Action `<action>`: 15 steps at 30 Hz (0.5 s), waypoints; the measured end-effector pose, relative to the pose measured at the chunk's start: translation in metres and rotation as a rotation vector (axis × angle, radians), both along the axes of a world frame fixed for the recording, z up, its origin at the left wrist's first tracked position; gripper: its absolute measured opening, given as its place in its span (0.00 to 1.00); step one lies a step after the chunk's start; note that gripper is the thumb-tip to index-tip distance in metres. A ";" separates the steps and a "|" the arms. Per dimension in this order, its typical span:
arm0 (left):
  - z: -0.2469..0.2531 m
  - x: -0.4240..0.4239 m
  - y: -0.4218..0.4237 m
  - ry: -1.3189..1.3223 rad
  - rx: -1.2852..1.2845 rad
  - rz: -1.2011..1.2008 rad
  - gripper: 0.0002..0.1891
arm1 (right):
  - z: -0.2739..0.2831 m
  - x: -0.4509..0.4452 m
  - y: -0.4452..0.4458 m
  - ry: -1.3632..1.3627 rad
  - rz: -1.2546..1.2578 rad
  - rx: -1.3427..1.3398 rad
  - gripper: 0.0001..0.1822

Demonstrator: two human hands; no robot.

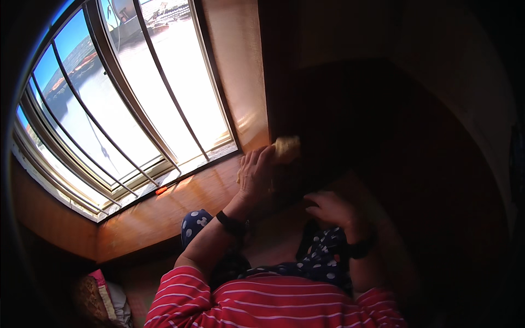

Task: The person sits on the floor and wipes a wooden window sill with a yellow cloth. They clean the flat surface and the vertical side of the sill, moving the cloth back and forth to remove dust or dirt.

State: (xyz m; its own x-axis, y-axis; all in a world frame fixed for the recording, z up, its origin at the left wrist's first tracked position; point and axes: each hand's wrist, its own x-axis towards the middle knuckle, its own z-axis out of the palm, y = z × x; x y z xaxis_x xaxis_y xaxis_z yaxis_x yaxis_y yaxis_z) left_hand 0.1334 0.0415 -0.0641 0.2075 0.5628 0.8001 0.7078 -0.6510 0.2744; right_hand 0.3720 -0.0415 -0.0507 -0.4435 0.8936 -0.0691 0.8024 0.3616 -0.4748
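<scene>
My left hand is closed over a pale yellow cloth or sponge at the right end of the wooden window ledge. The yellow piece sticks out past my fingers on the right, and a sliver of it shows at the left of the hand. In the shade to the right, my right hand hangs above my lap with thumb and forefinger apart. I see nothing in it, though its lower fingers are dim. Dark bands circle both wrists.
Metal bars cross the bright window on the left. A small orange object lies on the ledge by the window's lower edge. At the lower left is a fabric bundle. A dark, barely readable surface fills the right side.
</scene>
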 end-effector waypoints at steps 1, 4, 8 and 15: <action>0.019 -0.008 0.008 -0.078 0.076 0.046 0.25 | 0.009 -0.009 -0.004 -0.060 0.011 -0.033 0.22; 0.105 -0.022 0.017 -0.261 0.389 0.096 0.27 | 0.045 -0.040 -0.009 -0.176 0.061 -0.108 0.23; 0.196 -0.016 0.044 -0.364 0.775 0.050 0.27 | -0.003 -0.066 0.045 -0.071 0.217 -0.183 0.23; 0.284 0.017 0.087 -0.127 0.925 -0.035 0.23 | -0.015 -0.077 0.069 -0.171 0.224 -0.185 0.22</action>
State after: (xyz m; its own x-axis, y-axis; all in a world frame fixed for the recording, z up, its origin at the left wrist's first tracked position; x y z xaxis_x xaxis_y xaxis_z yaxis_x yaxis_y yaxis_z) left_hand 0.1507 0.1280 0.2202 0.0923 -0.3144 0.9448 0.6842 -0.6693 -0.2896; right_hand 0.2953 0.0271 -0.0656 -0.5951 0.7408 -0.3117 0.7867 0.4578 -0.4142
